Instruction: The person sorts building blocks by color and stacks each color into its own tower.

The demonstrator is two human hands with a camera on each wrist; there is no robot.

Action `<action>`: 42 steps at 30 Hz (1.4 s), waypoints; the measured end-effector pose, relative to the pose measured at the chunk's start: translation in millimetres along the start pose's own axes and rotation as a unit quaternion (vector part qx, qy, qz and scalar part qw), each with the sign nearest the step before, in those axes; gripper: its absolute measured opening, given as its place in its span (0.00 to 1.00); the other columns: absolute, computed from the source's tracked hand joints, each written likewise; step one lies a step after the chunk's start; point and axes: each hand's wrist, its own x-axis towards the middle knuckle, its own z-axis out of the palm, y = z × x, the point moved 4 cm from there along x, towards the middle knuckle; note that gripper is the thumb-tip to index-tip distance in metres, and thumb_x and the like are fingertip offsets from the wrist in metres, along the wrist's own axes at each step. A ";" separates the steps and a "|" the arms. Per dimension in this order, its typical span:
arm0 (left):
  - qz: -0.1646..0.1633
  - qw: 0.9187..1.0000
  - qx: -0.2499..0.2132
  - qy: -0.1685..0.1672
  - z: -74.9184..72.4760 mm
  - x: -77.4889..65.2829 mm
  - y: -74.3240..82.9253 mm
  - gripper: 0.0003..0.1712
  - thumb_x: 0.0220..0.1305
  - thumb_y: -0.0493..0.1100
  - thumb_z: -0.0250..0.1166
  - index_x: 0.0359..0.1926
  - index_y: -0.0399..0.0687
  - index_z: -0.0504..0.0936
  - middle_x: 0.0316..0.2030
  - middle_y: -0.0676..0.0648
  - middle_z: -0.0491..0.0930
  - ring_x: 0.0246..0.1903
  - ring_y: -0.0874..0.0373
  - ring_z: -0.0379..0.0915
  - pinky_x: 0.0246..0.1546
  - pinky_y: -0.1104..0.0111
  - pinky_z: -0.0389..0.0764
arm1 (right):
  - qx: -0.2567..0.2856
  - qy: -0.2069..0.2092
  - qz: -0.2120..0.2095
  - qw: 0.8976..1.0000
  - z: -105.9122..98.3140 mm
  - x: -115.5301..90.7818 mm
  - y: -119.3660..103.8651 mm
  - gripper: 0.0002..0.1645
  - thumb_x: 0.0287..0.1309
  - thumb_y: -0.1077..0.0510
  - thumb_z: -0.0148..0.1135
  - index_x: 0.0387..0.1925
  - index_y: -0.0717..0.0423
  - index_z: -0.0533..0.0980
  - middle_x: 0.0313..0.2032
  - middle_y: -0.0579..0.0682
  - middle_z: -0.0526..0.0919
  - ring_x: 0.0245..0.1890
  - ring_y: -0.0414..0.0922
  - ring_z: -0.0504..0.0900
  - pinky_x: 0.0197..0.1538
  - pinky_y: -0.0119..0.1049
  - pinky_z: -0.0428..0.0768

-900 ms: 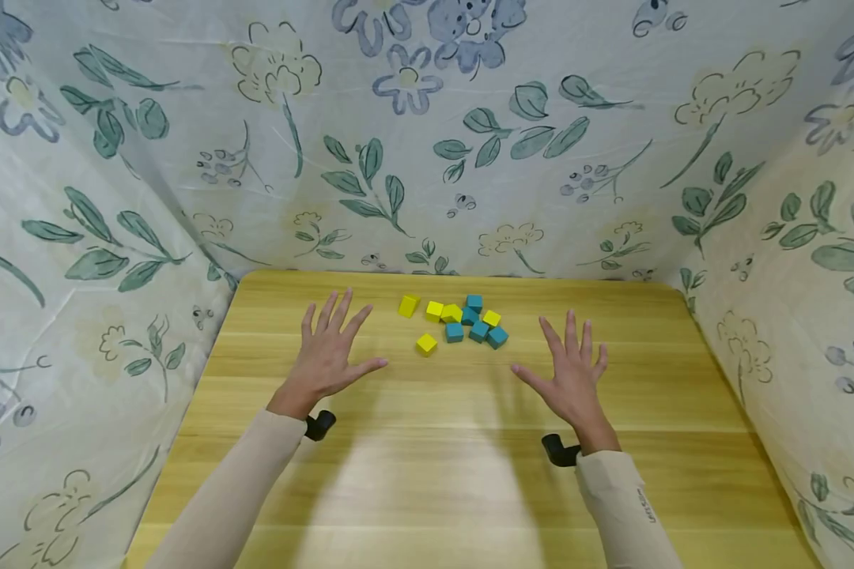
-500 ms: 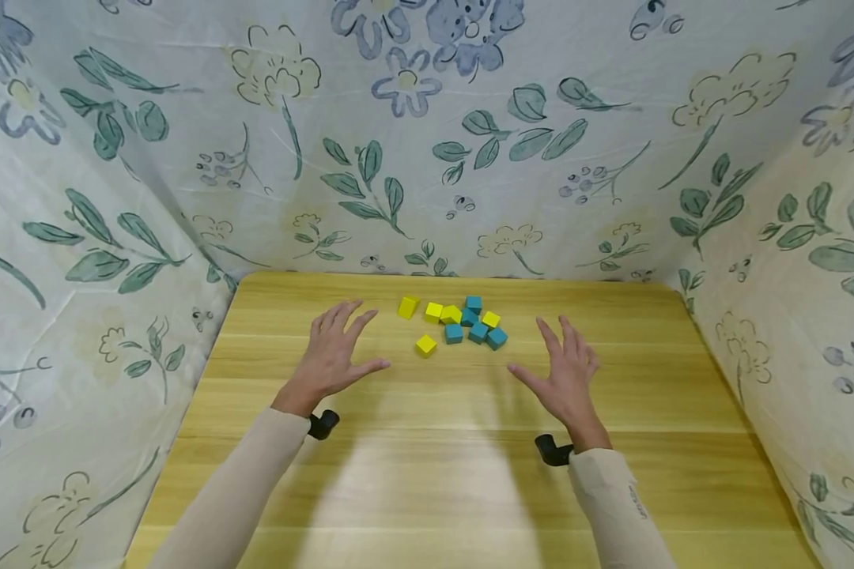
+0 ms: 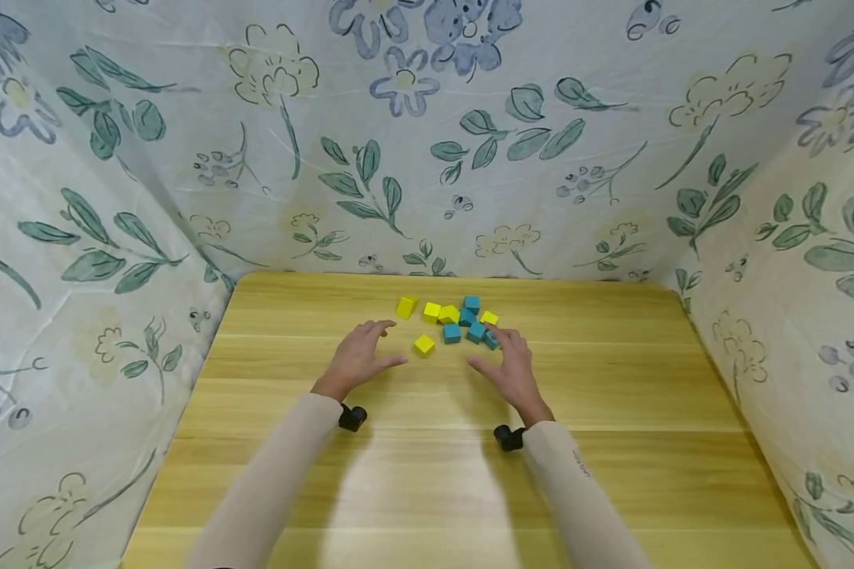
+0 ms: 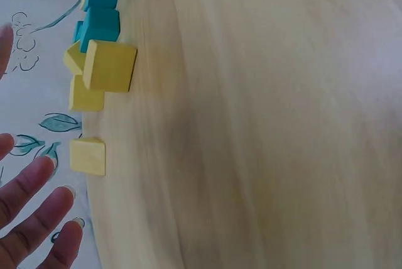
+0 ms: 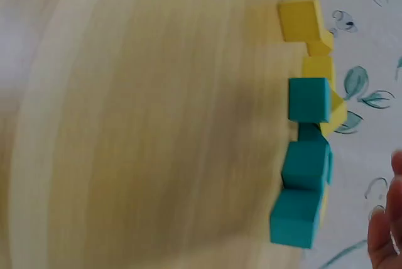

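A loose cluster of small yellow and blue wooden blocks lies near the far edge of the table. A yellow cube [image 3: 424, 345] stands in front of the others, and a yellow block [image 3: 406, 307] lies apart at the left. My left hand [image 3: 357, 359] hovers left of them, fingers loosely bent, holding nothing. Over on the right, my right hand [image 3: 514, 375] has its fingertips over the rightmost blue cube [image 3: 493, 341], partly covering it; contact cannot be told. A blue cube [image 5: 309, 100] and the yellow cube [image 4: 111, 66] show large in the wrist views.
The light wooden table [image 3: 427, 474] spreads in front of both arms. A floral cloth [image 3: 398, 158] rises behind its far edge and along both sides. Black wrist mounts [image 3: 353, 417] sit at the inner side of each wrist.
Both hands have moved inward toward the blocks, the right one farther. Their fingers went from spread and straight to bent. The blocks have stayed in place.
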 end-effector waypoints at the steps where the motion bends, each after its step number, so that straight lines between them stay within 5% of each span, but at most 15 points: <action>1: -0.011 1.000 -0.005 -0.007 4.8 2.4 -0.7 0.43 0.57 0.63 0.67 0.67 0.48 0.66 0.54 0.42 0.74 0.53 0.46 0.70 0.55 0.50 0.71 | 0.008 -0.011 0.002 1.000 6.0 3.3 1.2 0.41 0.57 0.48 0.68 0.68 0.56 0.65 0.54 0.64 0.69 0.51 0.61 0.66 0.52 0.54 0.63; 7: -0.063 0.997 -0.028 -0.019 29.1 14.3 -1.3 0.41 0.57 0.62 0.67 0.66 0.49 0.67 0.50 0.44 0.76 0.48 0.48 0.73 0.49 0.53 0.75 | 0.050 -0.073 -0.004 0.996 35.7 21.4 3.4 0.34 0.59 0.57 0.67 0.65 0.59 0.67 0.44 0.59 0.76 0.34 0.50 0.69 0.37 0.41 0.70; 16: -0.104 0.994 -0.038 -0.011 59.2 24.8 -4.0 0.37 0.59 0.63 0.66 0.63 0.48 0.70 0.44 0.47 0.78 0.43 0.52 0.74 0.46 0.56 0.77 | 0.043 -0.154 0.018 0.987 72.3 45.1 11.2 0.29 0.61 0.58 0.65 0.64 0.54 0.70 0.38 0.48 0.80 0.28 0.43 0.75 0.35 0.35 0.76; 23: -0.094 0.994 -0.043 0.025 67.4 29.0 -0.5 0.33 0.58 0.59 0.68 0.58 0.45 0.75 0.38 0.47 0.78 0.36 0.53 0.74 0.40 0.59 0.77 | 0.029 -0.184 0.010 0.982 87.6 54.2 12.4 0.27 0.63 0.61 0.62 0.63 0.54 0.71 0.36 0.49 0.80 0.32 0.42 0.77 0.40 0.36 0.78; 34: -0.079 0.995 0.011 0.057 79.1 34.0 4.2 0.29 0.60 0.60 0.66 0.55 0.47 0.78 0.31 0.51 0.75 0.33 0.56 0.71 0.39 0.60 0.70 | 0.003 -0.185 -0.008 0.983 96.6 59.3 10.4 0.25 0.63 0.64 0.60 0.62 0.52 0.72 0.32 0.47 0.80 0.33 0.42 0.77 0.45 0.40 0.78; 42: -0.049 0.994 -0.044 0.083 82.0 29.9 -0.7 0.24 0.61 0.51 0.68 0.54 0.44 0.79 0.32 0.51 0.76 0.37 0.53 0.71 0.38 0.61 0.64 | 0.012 -0.178 -0.009 0.984 99.3 57.1 12.2 0.26 0.61 0.63 0.63 0.61 0.53 0.73 0.30 0.47 0.80 0.31 0.41 0.78 0.45 0.39 0.78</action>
